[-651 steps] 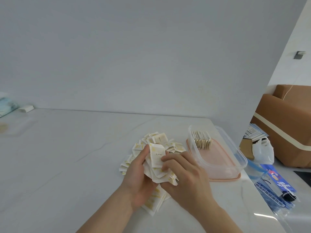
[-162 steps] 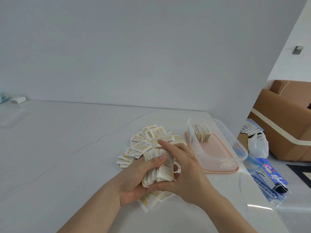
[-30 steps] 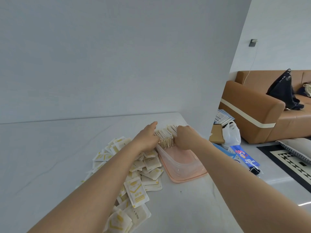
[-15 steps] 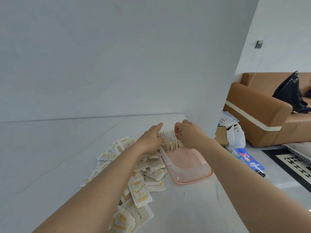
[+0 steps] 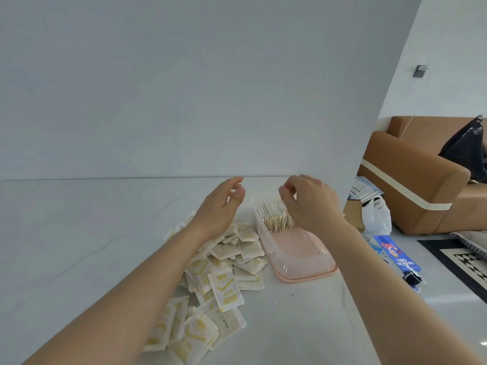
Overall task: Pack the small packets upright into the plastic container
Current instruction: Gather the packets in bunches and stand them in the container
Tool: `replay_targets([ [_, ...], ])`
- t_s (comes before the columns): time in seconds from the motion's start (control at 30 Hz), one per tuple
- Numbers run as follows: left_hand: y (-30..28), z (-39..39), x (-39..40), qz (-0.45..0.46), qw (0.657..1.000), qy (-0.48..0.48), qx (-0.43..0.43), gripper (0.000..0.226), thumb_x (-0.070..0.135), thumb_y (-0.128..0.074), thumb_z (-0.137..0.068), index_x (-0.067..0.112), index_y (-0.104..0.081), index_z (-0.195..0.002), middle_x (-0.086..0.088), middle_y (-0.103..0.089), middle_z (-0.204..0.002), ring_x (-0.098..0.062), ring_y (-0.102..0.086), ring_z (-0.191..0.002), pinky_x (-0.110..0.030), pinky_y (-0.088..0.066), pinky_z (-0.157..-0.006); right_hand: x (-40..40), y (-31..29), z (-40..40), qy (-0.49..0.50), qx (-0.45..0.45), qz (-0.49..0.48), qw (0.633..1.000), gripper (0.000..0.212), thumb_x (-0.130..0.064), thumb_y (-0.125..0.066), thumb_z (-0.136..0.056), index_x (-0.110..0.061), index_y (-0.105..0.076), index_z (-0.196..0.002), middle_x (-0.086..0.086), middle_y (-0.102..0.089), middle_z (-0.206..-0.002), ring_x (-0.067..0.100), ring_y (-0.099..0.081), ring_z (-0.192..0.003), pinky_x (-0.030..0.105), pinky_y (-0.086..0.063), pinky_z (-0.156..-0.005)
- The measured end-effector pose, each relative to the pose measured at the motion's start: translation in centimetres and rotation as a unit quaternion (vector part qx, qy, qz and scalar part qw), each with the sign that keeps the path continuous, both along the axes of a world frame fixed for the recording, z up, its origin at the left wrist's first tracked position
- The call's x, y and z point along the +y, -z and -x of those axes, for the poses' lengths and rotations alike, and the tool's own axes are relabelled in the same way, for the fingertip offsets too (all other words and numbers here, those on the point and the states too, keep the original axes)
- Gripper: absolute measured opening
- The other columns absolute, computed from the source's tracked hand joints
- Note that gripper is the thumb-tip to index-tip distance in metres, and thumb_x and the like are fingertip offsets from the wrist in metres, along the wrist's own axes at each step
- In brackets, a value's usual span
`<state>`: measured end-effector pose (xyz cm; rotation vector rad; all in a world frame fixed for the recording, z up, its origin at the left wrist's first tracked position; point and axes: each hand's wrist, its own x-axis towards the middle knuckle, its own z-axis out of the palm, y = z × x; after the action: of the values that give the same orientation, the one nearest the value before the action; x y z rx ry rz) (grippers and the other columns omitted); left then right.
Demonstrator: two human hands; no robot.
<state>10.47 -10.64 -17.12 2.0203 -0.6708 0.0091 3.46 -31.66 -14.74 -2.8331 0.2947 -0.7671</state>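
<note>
1. Packets lie loose in a wide heap on the white table, spreading from beside the container's left wall down toward the near edge, mostly flat and overlapping.
2. Clear plastic container, sitting on a pink lid or base, stands at the table's right edge; its near part shows bare pink bottom.
3. Upright row of packets stands on edge at the far end of the container, packed tight against one another.
4. Left hand hangs in the air above the far part of the heap, just left of the container, fingers loosely curled and parted, holding nothing and touching nothing.
5. Right hand is over the far right of the container, fingers bent down toward the tops of the upright row; whether the fingertips pinch a packet or only hover at them I cannot tell.
6. Against half a second ago, both hands have lifted: the left has come off the row's left side and drawn away from it, and the right has risen, so the gap between the hands is wider and the row stands on its own.
</note>
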Motion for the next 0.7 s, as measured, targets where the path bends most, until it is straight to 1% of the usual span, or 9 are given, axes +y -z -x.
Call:
replay_targets([
  [0.1, 0.0, 2.5, 4.4, 0.097, 0.995, -0.012, -0.008, 0.033, 0.042, -0.039, -0.107, 0.031, -0.066, -0.121, 0.009, -0.073, -0.107, -0.005, -0.064, -0.099, -0.027, -0.046, -0.087, 5.1, -0.3, 4.9, -0.104, -0.145, -0.069, 0.982, 0.040, -0.036, -0.047, -0.103, -0.019, -0.044, -0.067, -0.006, -0.045, -0.057, 0.018, -0.045, -0.056, 0.033, -0.031, -0.052],
  [0.17, 0.4, 4.6, 7.1, 0.142, 0.989, 0.013, 0.041, 0.041, 0.038, -0.036, -0.105, 0.018, -0.071, -0.108, -0.004, -0.073, -0.089, -0.019, -0.062, -0.077, -0.028, -0.044, -0.070, 8.9, 1.0, 7.6, -0.210, -0.162, -0.090, 0.960, 0.045, -0.034, -0.047, -0.104, -0.020, -0.031, -0.063, -0.007, -0.030, -0.051, 0.018, -0.034, -0.049, 0.032, -0.026, -0.048],
  [0.23, 1.2, 6.7, 8.9, 0.183, 0.980, 0.024, 0.072, 0.049, 0.034, -0.034, -0.110, 0.007, -0.071, -0.096, -0.012, -0.064, -0.070, -0.023, -0.052, -0.061, -0.028, -0.040, -0.059, 11.6, 3.3, 8.6, -0.250, -0.145, -0.063, 0.955, 0.043, -0.034, -0.050, -0.103, -0.021, -0.035, -0.065, -0.008, -0.034, -0.055, 0.015, -0.034, -0.050, 0.030, -0.030, -0.047],
  [0.3, 1.7, 8.2, 10.1, 0.209, 0.975, -0.025, 0.075, 0.056, 0.037, -0.033, -0.111, 0.006, -0.068, -0.080, -0.010, -0.048, -0.055, -0.020, -0.039, -0.051, -0.027, -0.034, -0.051, 13.2, 5.3, 8.1, -0.228, -0.095, -0.020, 0.969, 0.029, -0.040, -0.053, -0.098, -0.023, -0.051, -0.074, -0.009, -0.053, -0.071, 0.014, -0.050, -0.063, 0.032, -0.043, -0.053],
  [0.37, 2.1, 9.1, 10.8, 0.234, 0.966, -0.077, 0.071, 0.061, 0.044, -0.035, -0.108, 0.007, -0.059, -0.067, -0.003, -0.033, -0.048, -0.016, -0.029, -0.047, -0.026, -0.026, -0.047, 14.2, 6.3, 7.6, -0.196, -0.041, -0.011, 0.980, 0.027, -0.050, -0.056, -0.088, -0.028, -0.063, -0.103, -0.014, -0.063, -0.103, 0.012, -0.058, -0.097, 0.032, -0.053, -0.071],
  [0.43, 2.3, 9.4, 11.2, 0.255, 0.960, -0.107, 0.050, 0.061, 0.045, -0.036, -0.104, 0.004, -0.049, -0.061, 0.002, -0.029, -0.047, -0.014, -0.025, -0.046, -0.026, -0.021, -0.047, 14.8, 7.4, 7.0, -0.193, 0.020, -0.029, 0.981, 0.059, -0.057, -0.056, -0.081, -0.032, -0.053, -0.135, -0.012, -0.051, -0.143, 0.014, -0.043, -0.133, 0.033, -0.050, -0.098],
  [0.5, 2.4, 9.5, 11.4, 0.269, 0.955, -0.123, 0.035, 0.060, 0.045, -0.037, -0.101, 0.005, -0.045, -0.057, 0.004, -0.032, -0.046, -0.012, -0.027, -0.044, -0.024, -0.023, -0.045, 15.3, 8.1, 6.8, -0.185, 0.089, -0.046, 0.978, 0.084, -0.064, -0.054, -0.078, -0.037, -0.030, -0.154, -0.007, -0.022, -0.166, 0.018, -0.018, -0.153, 0.038, -0.032, -0.118],
  [0.6, 2.8, 9.0, 11.4, 0.270, 0.954, -0.127, 0.022, 0.059, 0.043, -0.036, -0.100, 0.002, -0.042, -0.057, 0.007, -0.034, -0.045, -0.011, -0.029, -0.045, -0.020, -0.026, -0.046, 15.1, 9.0, 6.2, -0.157, 0.145, -0.045, 0.976, 0.094, -0.074, -0.054, -0.076, -0.040, -0.022, -0.158, -0.008, -0.018, -0.169, 0.018, -0.013, -0.156, 0.040, -0.021, -0.124],
  [0.7, 3.8, 7.9, 11.3, 0.248, 0.960, -0.133, 0.010, 0.061, 0.041, -0.036, -0.101, -0.004, -0.040, -0.061, 0.003, -0.032, -0.048, -0.014, -0.027, -0.049, -0.018, -0.028, -0.050, 14.8, 9.6, 5.8, -0.141, 0.087, -0.019, 0.986, 0.079, -0.071, -0.055, -0.076, -0.038, -0.047, -0.147, -0.014, -0.048, -0.152, 0.016, -0.042, -0.141, 0.038, -0.039, -0.113],
])
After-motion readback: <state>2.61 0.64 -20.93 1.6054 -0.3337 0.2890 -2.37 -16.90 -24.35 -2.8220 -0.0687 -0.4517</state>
